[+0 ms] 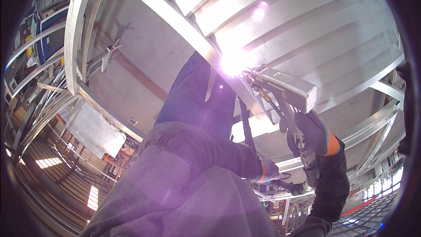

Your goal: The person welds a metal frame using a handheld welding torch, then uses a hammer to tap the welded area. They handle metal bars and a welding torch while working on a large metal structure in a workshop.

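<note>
My right hand (311,134), in a dark glove with an orange cuff, is wrapped round the handle of a welding torch (285,87) with a silver box-shaped body. From its tip a blinding white arc (234,62) burns against a pale metal bar (175,19), beside a slatted metal panel (307,30). Glare hides the spot where they meet. A ribbed hose (311,171) runs down from the torch and bends towards my left hand (268,170). That hand, gloved in grey and orange, is lower and nearer my body, beside the hose; its fingers are too small and hidden to read.
A metal frame (72,35) rises at the left, with crowded shelving (52,39) behind it. A pale sheet-metal piece (96,127) lies below. More metal bars (377,136) cross the right side. The grey floor (140,39) shows beyond my legs.
</note>
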Tool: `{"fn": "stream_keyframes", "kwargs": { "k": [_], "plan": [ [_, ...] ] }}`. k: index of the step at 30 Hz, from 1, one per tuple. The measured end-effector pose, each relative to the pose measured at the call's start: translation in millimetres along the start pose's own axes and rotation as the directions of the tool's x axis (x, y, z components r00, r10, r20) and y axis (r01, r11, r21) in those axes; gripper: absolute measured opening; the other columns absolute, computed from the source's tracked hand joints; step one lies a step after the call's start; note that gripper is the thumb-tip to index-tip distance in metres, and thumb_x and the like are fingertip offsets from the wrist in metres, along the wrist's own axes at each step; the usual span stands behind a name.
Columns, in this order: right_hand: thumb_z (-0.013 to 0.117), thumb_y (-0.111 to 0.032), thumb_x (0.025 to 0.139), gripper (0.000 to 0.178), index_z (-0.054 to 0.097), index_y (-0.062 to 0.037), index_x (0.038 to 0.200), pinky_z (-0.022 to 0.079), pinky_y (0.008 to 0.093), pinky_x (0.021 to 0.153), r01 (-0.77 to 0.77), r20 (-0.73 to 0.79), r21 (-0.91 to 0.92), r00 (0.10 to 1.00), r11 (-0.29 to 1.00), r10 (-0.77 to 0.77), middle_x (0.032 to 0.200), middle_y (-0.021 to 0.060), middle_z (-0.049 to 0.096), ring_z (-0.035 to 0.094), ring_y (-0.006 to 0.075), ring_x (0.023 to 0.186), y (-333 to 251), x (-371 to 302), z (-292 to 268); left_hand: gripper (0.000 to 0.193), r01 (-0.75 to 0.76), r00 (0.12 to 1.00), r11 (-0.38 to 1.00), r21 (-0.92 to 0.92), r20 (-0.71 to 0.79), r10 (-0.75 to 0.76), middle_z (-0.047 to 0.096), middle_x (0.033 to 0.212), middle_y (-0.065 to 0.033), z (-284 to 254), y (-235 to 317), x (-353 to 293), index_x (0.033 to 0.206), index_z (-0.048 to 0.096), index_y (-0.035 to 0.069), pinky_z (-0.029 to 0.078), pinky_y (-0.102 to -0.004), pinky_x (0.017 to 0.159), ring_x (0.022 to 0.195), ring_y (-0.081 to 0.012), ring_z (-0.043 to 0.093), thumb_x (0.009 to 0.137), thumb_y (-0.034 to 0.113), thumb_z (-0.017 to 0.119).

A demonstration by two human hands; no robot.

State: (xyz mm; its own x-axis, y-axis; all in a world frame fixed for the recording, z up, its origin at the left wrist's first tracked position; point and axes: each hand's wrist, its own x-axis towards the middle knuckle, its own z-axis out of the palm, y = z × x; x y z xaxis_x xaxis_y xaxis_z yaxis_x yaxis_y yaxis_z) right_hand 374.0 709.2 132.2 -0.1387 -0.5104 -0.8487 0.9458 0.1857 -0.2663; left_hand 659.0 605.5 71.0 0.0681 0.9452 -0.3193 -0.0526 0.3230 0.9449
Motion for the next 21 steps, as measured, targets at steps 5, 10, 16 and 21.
{"fn": "stream_keyframes", "kwargs": {
  "k": [5, 10, 16, 21],
  "plan": [
    [0.044, -0.023, 0.104, 0.031, 0.058, 0.0015, 0.118, 0.050, 0.0281, 0.060, 0.005, -0.004, 0.057, 1.000, 0.998, -0.004, 0.090, 0.0062, 0.062, 0.059, 0.0114, 0.068, 6.6, -0.9, -0.4, 0.017, 0.022, 1.000, 1.000, -0.014, 0.015, -0.022, 0.071, 0.082, -0.0068, -1.8, 1.4, 0.1, 0.089, 0.066, 0.015, 0.058, -0.0446, 0.070, 0.081, -0.0322, 0.072, 0.077, 0.024, 0.074],
    [0.044, -0.023, 0.104, 0.032, 0.055, 0.0020, 0.122, 0.050, 0.0279, 0.057, -0.011, -0.013, 0.095, 1.000, 0.995, 0.012, 0.092, 0.0074, 0.063, 0.060, 0.0118, 0.066, 7.4, -6.1, 1.0, 0.017, 0.034, 0.999, 0.999, -0.014, 0.025, -0.034, 0.071, 0.082, -0.0067, -1.1, 1.4, 1.7, 0.089, 0.066, 0.015, 0.058, -0.0445, 0.070, 0.081, -0.0320, 0.072, 0.077, 0.024, 0.074],
    [0.045, -0.022, 0.103, 0.033, 0.054, 0.0026, 0.123, 0.051, 0.0289, 0.052, 0.028, -0.028, 0.109, 0.999, 0.994, -0.025, 0.090, 0.0077, 0.062, 0.061, 0.0141, 0.059, 12.4, -6.6, 4.1, 0.016, 0.018, 0.999, 1.000, 0.007, 0.030, -0.019, 0.071, 0.083, -0.0067, 5.5, -0.4, 3.0, 0.088, 0.066, 0.015, 0.058, -0.0444, 0.070, 0.082, -0.0320, 0.072, 0.077, 0.024, 0.074],
    [0.045, -0.022, 0.103, 0.032, 0.055, 0.0018, 0.122, 0.050, 0.0301, 0.049, -0.032, -0.034, 0.141, 0.999, 0.989, 0.037, 0.089, 0.0074, 0.062, 0.060, 0.0155, 0.055, 16.8, -11.1, 2.2, 0.016, 0.018, 0.999, 1.000, 0.010, 0.041, -0.018, 0.071, 0.083, -0.0067, 10.6, -0.1, 4.2, 0.088, 0.066, 0.015, 0.058, -0.0443, 0.070, 0.083, -0.0320, 0.072, 0.077, 0.023, 0.074]
  ]
}}
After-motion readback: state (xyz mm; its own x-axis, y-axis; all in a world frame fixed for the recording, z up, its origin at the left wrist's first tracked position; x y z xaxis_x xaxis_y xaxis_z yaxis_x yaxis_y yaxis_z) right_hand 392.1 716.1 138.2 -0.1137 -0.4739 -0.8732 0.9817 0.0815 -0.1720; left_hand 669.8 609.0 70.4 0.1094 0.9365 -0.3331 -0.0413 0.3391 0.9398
